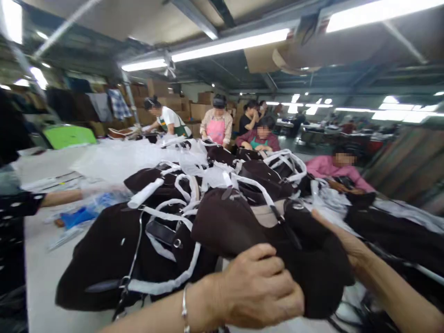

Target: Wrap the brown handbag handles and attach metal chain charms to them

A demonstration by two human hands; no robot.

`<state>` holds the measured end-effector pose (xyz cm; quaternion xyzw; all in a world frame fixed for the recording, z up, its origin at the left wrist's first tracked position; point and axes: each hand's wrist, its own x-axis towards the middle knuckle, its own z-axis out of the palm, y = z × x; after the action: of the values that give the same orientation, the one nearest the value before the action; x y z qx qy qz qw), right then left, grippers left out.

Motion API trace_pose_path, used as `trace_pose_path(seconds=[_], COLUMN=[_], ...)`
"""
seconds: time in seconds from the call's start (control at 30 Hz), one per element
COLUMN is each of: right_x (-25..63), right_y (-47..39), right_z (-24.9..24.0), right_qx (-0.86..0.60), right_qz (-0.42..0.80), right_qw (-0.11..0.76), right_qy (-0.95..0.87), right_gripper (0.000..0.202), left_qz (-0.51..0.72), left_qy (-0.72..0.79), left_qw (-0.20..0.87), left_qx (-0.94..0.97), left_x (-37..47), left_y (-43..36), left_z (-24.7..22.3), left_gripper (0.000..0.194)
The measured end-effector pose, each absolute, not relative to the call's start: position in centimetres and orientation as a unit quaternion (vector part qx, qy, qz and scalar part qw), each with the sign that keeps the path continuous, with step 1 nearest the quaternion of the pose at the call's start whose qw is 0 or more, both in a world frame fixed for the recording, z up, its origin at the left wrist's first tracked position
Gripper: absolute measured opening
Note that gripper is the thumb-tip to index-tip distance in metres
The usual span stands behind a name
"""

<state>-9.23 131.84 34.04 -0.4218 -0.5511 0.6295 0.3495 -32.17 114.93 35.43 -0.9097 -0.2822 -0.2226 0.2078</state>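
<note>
A dark brown bag (229,222) with a white-wrapped handle is held up in front of me. My left hand (258,289), with a silver bracelet at the wrist, has its fingers curled round the bag's near edge. Against the bag's right side lies my right hand (342,238), mostly hidden behind the dark fabric, so its fingers cannot be made out well. Another dark bag (100,254) rests on the table at the left, its strap wrapped in white.
More dark bags (260,173) and clear plastic (114,157) cover the pale table (41,277). A person's arm (62,198) reaches in from the left beside a blue item (79,216). Several people stand or sit along the far side. A green chair back (69,136) is at left.
</note>
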Motion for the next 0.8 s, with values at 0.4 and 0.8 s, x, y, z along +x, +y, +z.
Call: trace_pose_path(seconds=[0.4,0.8], right_x=[4.7,-11.1], right_y=[110.0,115.1], right_z=[8.7,20.9], right_qx=[-0.642,-0.471], right_qz=[0.657,0.318], right_qw=[0.257,0.237], right_qy=[-0.299,-0.788], right_gripper=[0.051,0.052], left_qz=[-0.179,-0.358], left_qy=[-0.277,-0.618], left_qw=[-0.069,0.153], left_qx=[-0.941,-0.683], left_x=[-19.4,-37.4], left_y=[100.5,98.4], left_z=[12.4,22.1], left_gripper=[0.008,0.043])
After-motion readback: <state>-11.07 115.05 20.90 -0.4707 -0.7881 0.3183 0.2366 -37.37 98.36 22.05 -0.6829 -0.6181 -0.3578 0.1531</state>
